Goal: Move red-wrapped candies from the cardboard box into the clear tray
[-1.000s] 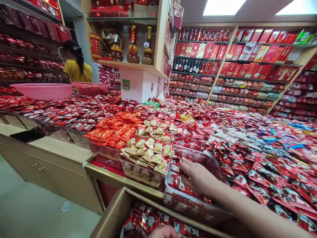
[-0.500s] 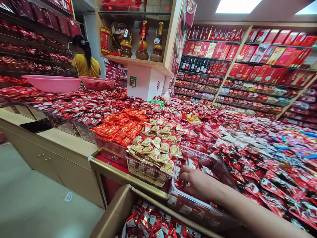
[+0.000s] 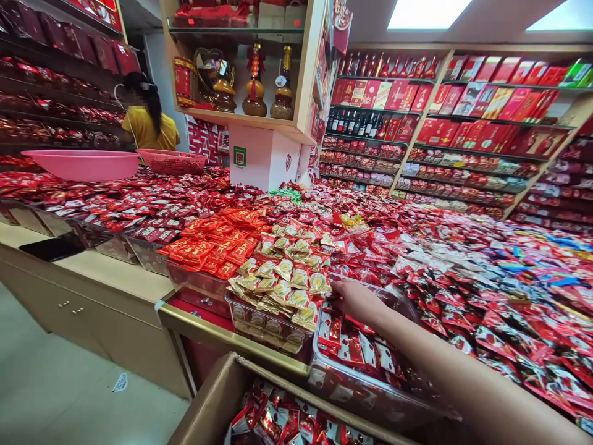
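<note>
My right hand reaches in from the right, over the back left part of a clear plastic bin. Its fingertips are hidden behind the hand and beside the gold packets, so what they hold cannot be made out. Red and white candy packets lie inside this bin. Just left of it, a second clear bin is heaped with gold durian-printed packets. Below, at the front edge, an open cardboard box contains red and white packets. My left hand is out of view.
Orange-red packets and wide heaps of wrapped sweets cover the counter. Pink baskets and a black phone-like object are at left. A person in a yellow top stands behind. A wooden cabinet overhangs the display.
My right hand has moved from low inside the clear bin to its back left part, uncovering more red and white packets. The view has shifted slightly.
</note>
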Available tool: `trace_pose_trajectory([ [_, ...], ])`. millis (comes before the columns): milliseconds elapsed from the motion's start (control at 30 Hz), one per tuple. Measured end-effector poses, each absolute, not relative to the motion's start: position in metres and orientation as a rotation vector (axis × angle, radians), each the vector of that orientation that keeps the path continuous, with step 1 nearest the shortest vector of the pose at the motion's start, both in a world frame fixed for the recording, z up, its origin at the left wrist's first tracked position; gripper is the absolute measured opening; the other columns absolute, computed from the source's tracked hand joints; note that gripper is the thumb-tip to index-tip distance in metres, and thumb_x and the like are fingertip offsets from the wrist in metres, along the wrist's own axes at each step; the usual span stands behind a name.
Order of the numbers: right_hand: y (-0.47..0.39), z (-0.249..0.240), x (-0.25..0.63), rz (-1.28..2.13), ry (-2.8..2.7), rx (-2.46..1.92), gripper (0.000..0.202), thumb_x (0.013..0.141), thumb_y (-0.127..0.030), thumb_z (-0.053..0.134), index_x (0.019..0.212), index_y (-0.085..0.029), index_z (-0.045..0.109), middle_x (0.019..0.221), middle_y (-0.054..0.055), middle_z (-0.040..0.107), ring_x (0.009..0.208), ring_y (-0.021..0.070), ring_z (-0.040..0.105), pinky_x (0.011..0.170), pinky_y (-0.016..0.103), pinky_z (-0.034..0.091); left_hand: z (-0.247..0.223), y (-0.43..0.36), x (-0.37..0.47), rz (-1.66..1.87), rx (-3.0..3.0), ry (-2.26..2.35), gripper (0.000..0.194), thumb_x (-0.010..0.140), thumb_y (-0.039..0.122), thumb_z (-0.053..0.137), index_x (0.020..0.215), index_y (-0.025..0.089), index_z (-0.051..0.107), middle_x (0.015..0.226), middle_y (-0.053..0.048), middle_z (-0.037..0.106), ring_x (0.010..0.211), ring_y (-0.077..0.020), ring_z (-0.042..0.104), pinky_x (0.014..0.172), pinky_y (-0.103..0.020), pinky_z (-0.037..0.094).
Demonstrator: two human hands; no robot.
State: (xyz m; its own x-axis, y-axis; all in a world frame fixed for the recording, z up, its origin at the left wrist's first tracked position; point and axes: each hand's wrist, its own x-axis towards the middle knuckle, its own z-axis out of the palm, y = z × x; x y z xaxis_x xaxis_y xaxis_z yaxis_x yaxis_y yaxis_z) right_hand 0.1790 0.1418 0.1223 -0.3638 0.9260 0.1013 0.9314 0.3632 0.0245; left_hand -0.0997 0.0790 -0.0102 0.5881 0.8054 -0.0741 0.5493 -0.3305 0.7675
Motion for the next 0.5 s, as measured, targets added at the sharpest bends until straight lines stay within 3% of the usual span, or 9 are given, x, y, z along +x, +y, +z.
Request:
trace_pose_trajectory([
  [100,0.141,0.126,0.181,-0.227,-2.465,-1.77,0.015,0.082,-0.026,0.043,0.082,-0.015,0.054,0.08,0.004,0.059,0.069,0.0149,0.055,0.057,0.026,0.039,-0.018,0.079,-0.099,0.339,2.12,1.245,0.036,0.08,0.049,0.03,0.095,0.035,0.059,0.079,0.007,0.066,0.105,-0.0272,0.05,0.079,-0.041,0.047],
  [233,0.125,0.14,0.184,-0.344,-2.442,-1.738,0.011,0.081,-0.022,0.041,0.083,-0.016,0.05,0.08,0.006,0.059,0.07,0.0174,0.055,0.055,0.025,0.035,-0.023,0.082,-0.095,0.439,2.225,1.291,0.032,0.078,0.05,0.036,0.097,0.035,0.057,0.087,0.006,0.067,0.111,-0.0277,0.045,0.087,-0.041,0.044],
  [400,0.093,0.152,0.185,-0.363,-2.599,-1.578,0.012,0.08,-0.016,0.039,0.076,-0.016,0.05,0.078,0.006,0.057,0.069,0.0164,0.053,0.06,0.026,0.036,-0.019,0.08,-0.095,0.598,2.201,1.158,0.036,0.08,0.049,0.03,0.103,0.035,0.054,0.09,0.004,0.067,0.119,-0.0263,0.036,0.095,-0.04,0.036],
  [500,0.074,0.155,0.188,-0.321,-2.689,-1.477,0.012,0.08,-0.016,0.039,0.074,-0.017,0.049,0.078,0.005,0.056,0.068,0.0155,0.052,0.061,0.025,0.036,-0.016,0.075,-0.101,0.564,2.133,1.005,0.034,0.081,0.047,0.031,0.104,0.036,0.054,0.087,0.007,0.066,0.117,-0.0264,0.039,0.092,-0.04,0.038],
])
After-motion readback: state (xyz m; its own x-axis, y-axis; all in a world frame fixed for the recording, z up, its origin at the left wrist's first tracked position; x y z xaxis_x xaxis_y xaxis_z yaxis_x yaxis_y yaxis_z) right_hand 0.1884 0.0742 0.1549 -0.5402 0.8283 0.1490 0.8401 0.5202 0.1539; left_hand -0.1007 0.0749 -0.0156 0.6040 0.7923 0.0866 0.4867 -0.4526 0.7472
